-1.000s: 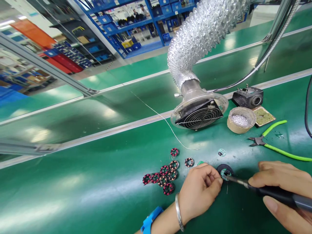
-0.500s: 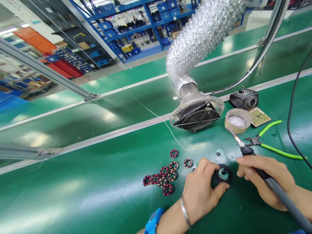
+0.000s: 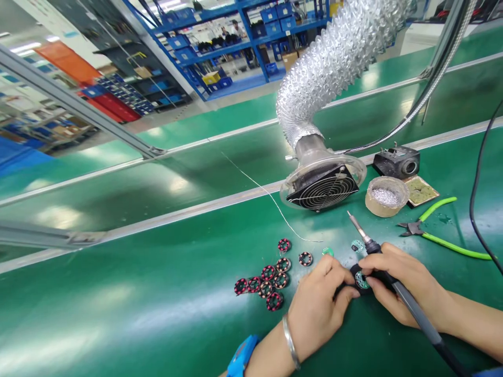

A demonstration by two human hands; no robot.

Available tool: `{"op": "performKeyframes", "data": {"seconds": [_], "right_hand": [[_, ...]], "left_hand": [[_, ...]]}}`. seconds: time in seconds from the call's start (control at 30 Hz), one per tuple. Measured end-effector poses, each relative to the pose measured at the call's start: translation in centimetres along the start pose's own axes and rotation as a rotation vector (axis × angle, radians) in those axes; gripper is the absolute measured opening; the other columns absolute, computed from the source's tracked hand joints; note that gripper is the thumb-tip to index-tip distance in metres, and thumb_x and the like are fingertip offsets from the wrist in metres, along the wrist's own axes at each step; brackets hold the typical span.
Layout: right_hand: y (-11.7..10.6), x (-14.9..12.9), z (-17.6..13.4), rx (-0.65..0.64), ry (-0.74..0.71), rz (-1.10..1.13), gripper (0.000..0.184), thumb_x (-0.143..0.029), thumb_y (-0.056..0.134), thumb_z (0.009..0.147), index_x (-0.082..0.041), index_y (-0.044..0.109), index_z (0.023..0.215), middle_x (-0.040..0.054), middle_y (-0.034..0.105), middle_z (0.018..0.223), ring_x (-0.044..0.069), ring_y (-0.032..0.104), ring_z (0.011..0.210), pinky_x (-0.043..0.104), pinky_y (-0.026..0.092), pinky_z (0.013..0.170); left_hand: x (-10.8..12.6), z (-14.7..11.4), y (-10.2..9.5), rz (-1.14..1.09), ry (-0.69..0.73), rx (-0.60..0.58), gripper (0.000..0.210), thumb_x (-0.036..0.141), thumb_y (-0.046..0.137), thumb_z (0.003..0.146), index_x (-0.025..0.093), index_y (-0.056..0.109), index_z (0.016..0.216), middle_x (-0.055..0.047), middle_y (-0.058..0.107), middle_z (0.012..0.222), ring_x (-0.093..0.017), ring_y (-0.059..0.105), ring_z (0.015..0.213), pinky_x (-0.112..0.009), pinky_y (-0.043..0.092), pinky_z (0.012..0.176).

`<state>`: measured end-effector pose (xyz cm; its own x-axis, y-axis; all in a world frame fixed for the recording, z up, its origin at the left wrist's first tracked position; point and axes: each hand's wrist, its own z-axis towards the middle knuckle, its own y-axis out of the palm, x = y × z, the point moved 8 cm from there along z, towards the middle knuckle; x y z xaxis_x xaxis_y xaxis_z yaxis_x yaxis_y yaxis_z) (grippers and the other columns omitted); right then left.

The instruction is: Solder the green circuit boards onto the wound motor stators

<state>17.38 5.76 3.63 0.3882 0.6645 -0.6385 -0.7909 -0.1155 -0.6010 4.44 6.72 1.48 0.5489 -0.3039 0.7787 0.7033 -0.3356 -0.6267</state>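
My left hand (image 3: 323, 296) grips a black round holder between thumb and fingers, low on the green bench. A small green circuit board (image 3: 360, 280) sits in that holder. Over it, my right hand (image 3: 401, 280) is closed round a soldering iron (image 3: 412, 303), whose metal tip points up and away from the board. My right thumb and fingertip are at the board; whether they pinch a part of it is hidden. Another round circuit board (image 3: 357, 245) lies just beyond, and a green piece (image 3: 327, 252) shows behind my left fingers. Several wound coil rings (image 3: 274, 301) lie to the left.
A fume extractor hood (image 3: 324, 188) hangs low over the bench on a silver duct. Behind my right hand are a tub of metal shavings (image 3: 387, 196), a sponge tray (image 3: 421, 190), an iron stand (image 3: 396, 161) and green-handled cutters (image 3: 412, 228). Thin solder wire (image 3: 275, 201) stretches across the bench.
My right hand has moved left onto the board with the soldering iron, and the iron's tip has swung away from the tub. My left hand keeps its grip on the holder.
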Motion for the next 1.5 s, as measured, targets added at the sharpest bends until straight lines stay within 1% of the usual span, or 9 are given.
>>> {"op": "performKeyframes", "data": {"seconds": [0.17,0.37,0.6,0.7,0.83,0.93,1.07,1.23,1.5], "right_hand": [[-0.3,-0.4,0.1,0.030,-0.022,-0.021,0.030,-0.003,0.048,0.088,-0.018,0.052,0.114,0.0018,0.060,0.080,0.015,0.047,0.067,0.028,0.042,0.060],[-0.5,-1.5,0.0,0.046,-0.174,0.042,0.037,0.001,0.044,0.085,-0.019,0.051,0.116,0.0031,0.066,0.084,0.015,0.057,0.067,0.029,0.045,0.063],[-0.1,-1.5,0.2,0.006,-0.157,-0.009,0.031,0.000,0.043,0.086,-0.016,0.053,0.110,-0.0004,0.056,0.067,0.014,0.042,0.057,0.027,0.037,0.054],[-0.1,-1.5,0.2,-0.014,-0.156,0.015,0.032,0.000,0.043,0.086,-0.016,0.053,0.112,0.0011,0.058,0.071,0.015,0.043,0.059,0.028,0.037,0.054],[-1.8,-1.6,0.2,0.067,-0.112,0.040,0.042,-0.001,0.046,0.087,-0.017,0.050,0.126,0.0011,0.062,0.072,0.015,0.052,0.060,0.028,0.042,0.054],[-3.7,-2.4,-0.2,0.104,-0.105,-0.021,0.049,-0.007,0.049,0.086,-0.017,0.047,0.134,0.0049,0.065,0.081,0.018,0.060,0.068,0.031,0.049,0.059],[-4.6,-3.3,-0.8,0.045,-0.021,-0.112,0.038,-0.016,0.051,0.085,-0.022,0.058,0.122,0.0060,0.065,0.080,0.023,0.066,0.073,0.033,0.052,0.059],[-4.8,-4.4,-0.6,0.122,0.002,-0.116,0.018,-0.015,0.047,0.087,-0.022,0.057,0.100,0.0035,0.064,0.065,0.022,0.066,0.063,0.034,0.050,0.054],[-3.8,-4.3,-0.6,0.065,0.010,-0.044,0.017,-0.013,0.044,0.088,-0.021,0.055,0.099,0.0020,0.061,0.063,0.018,0.060,0.052,0.034,0.048,0.052]], "left_hand": [[-0.4,-0.6,0.8,-0.218,-0.102,0.034,0.004,0.018,0.064,0.083,0.019,0.068,0.081,-0.001,0.055,0.079,-0.009,0.046,0.057,-0.022,0.039,0.054],[-1.0,0.0,1.5,-0.304,-0.215,0.055,0.009,0.016,0.062,0.080,0.017,0.064,0.071,0.002,0.051,0.070,-0.008,0.042,0.054,-0.021,0.034,0.051],[-1.6,-0.6,1.4,-0.291,-0.240,0.059,0.013,0.018,0.056,0.084,0.016,0.061,0.072,0.002,0.047,0.072,-0.007,0.040,0.051,-0.020,0.032,0.050],[-1.6,-0.7,1.4,-0.249,-0.245,0.058,0.013,0.017,0.055,0.083,0.016,0.059,0.071,0.002,0.047,0.073,-0.007,0.041,0.052,-0.020,0.033,0.050],[-1.3,-0.7,1.3,-0.206,-0.235,0.072,0.013,0.013,0.055,0.080,0.017,0.058,0.068,0.001,0.049,0.071,-0.007,0.043,0.054,-0.020,0.035,0.051],[-1.2,-0.7,1.2,-0.208,-0.237,0.073,0.013,0.012,0.055,0.080,0.017,0.058,0.068,0.002,0.049,0.071,-0.008,0.044,0.053,-0.020,0.035,0.051],[-1.4,-0.9,1.4,-0.214,-0.260,0.064,0.012,0.012,0.054,0.079,0.017,0.059,0.069,0.001,0.049,0.071,-0.007,0.043,0.052,-0.020,0.035,0.050],[-1.5,-1.0,1.5,-0.233,-0.274,0.060,0.011,0.012,0.054,0.078,0.016,0.060,0.069,0.001,0.049,0.072,-0.006,0.043,0.051,-0.019,0.035,0.048],[-1.3,-0.9,1.4,-0.228,-0.288,0.061,0.012,0.013,0.054,0.078,0.016,0.059,0.067,0.000,0.050,0.072,-0.006,0.044,0.051,-0.018,0.035,0.048]]}}
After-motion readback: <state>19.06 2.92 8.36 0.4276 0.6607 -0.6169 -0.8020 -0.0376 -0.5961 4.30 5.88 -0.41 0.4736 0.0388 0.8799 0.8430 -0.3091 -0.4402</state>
